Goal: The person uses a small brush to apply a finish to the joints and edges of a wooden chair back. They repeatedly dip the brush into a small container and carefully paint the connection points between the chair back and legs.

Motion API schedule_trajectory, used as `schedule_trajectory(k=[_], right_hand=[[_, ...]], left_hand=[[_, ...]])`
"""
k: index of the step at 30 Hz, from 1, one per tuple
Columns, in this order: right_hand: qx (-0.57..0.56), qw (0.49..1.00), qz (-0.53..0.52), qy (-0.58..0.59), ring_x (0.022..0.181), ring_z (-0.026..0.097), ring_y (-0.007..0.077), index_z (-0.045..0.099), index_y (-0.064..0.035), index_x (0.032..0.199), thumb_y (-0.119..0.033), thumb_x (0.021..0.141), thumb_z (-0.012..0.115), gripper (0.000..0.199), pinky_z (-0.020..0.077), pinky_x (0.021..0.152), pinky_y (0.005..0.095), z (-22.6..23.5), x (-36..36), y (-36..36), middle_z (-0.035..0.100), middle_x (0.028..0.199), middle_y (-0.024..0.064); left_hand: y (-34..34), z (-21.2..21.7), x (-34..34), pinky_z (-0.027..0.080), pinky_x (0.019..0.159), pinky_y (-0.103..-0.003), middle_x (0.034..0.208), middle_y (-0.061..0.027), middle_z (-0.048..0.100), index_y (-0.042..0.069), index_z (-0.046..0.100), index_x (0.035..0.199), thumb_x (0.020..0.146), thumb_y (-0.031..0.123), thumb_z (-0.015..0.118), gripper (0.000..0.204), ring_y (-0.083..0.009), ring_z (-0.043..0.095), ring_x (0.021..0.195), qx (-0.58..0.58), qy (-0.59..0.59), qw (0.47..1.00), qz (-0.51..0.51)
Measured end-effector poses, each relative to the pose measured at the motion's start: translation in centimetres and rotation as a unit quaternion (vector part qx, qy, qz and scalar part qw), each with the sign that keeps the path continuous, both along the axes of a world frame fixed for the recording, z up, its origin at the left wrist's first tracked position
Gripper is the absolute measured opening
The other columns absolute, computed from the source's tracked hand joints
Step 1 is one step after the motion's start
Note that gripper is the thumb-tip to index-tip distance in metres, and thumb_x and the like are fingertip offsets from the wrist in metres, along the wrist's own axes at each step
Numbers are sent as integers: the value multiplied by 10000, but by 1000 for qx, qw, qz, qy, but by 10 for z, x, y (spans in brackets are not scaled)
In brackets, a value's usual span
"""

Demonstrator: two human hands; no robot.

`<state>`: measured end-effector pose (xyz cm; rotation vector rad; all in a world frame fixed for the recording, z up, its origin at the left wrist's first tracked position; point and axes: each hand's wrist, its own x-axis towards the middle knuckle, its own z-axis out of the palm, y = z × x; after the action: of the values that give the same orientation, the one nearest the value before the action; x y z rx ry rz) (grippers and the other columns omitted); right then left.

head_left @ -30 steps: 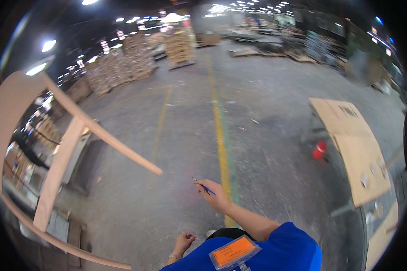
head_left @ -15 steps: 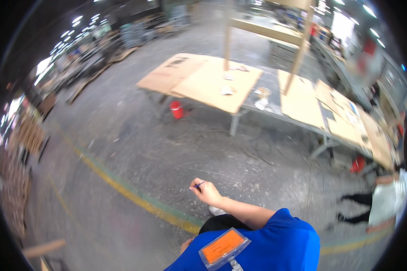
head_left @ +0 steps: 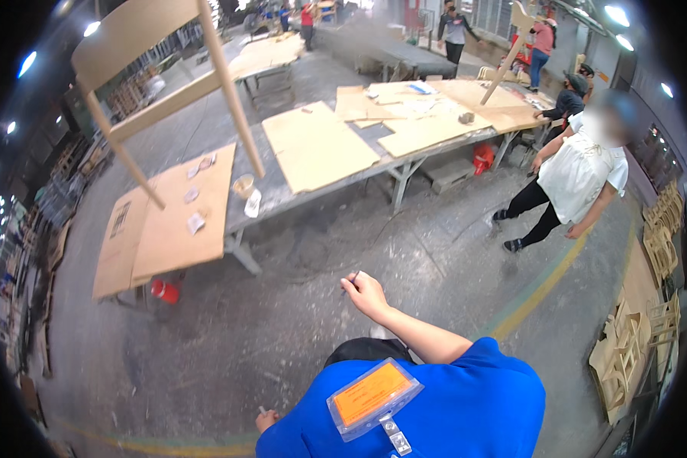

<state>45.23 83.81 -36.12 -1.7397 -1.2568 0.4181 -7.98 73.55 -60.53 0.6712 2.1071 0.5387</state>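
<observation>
My right hand [head_left: 365,295] is in front of me over the floor, its fingers closed around a thin dark pen [head_left: 356,277]. Low by my left side, my left hand [head_left: 266,419] shows only in part past the blue shirt. Its fingers look curled, with a small pale bit at them that I cannot make out. Neither hand touches the long grey table [head_left: 282,204] ahead. On its left end a pale wooden chair frame [head_left: 133,47] stands over a cardboard sheet [head_left: 179,229]. A round tub [head_left: 243,185] and a crumpled white piece [head_left: 253,203] lie beside it.
A person in a white top [head_left: 580,179] stands to the right, near the table. A red container [head_left: 165,291] is under its left end; another red container [head_left: 482,158] sits farther along. Wooden frames [head_left: 626,351] are stacked at the right. More people are at the far right.
My view has swung right, so the table and chair frame now appear farther left. The person in white shows more fully. The pen stays in my right hand; more of my left hand shows.
</observation>
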Motion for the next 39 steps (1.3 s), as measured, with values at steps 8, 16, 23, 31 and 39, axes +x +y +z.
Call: schedule_trajectory(k=[8, 16, 23, 31, 39], right_hand=[[137, 986, -75, -56, 1016, 626, 332, 760, -43, 948, -221, 1021, 666, 214, 502, 879, 442, 30, 191, 95, 648, 989, 132], [178, 962, -171, 119, 956, 698, 223, 739, 14, 1036, -153, 1085, 585, 233, 542, 852, 345, 35, 242, 140, 704, 1002, 119], [218, 915, -300, 157, 892, 693, 171, 724, 19, 1052, -120, 1097, 552, 226, 545, 808, 317, 28, 262, 164, 697, 1013, 102], [178, 901, -396, -4, 873, 675, 220, 749, -16, 1086, -108, 1052, 603, 176, 524, 768, 343, 6, 301, 171, 699, 1012, 114], [151, 922, -270, 232, 649, 570, 83, 782, -16, 1125, -208, 1053, 639, 250, 454, 628, 276, 61, 410, 242, 624, 708, 7]], left_hand=[[179, 7, 204, 561, 696, -424, 818, -142, 762, -11, 772, 965, 927, 188, 718, 210, -229, 726, 729, -29, 18, 961, -275], [356, 35, 353, 566, 703, -424, 819, -149, 763, 1, 777, 962, 929, 215, 717, 225, -238, 738, 737, -13, 18, 883, -469], [505, 36, 376, 570, 708, -424, 820, -155, 764, 12, 781, 960, 931, 239, 716, 238, -247, 748, 744, -55, 74, 850, -519], [608, 30, 423, 575, 715, -425, 821, -162, 765, 24, 786, 958, 934, 266, 715, 253, -256, 760, 752, -78, 102, 833, -538], [602, -8, 517, 579, 722, -425, 823, -169, 767, 37, 791, 955, 937, 293, 713, 268, -266, 771, 761, -23, 55, 775, -629]])
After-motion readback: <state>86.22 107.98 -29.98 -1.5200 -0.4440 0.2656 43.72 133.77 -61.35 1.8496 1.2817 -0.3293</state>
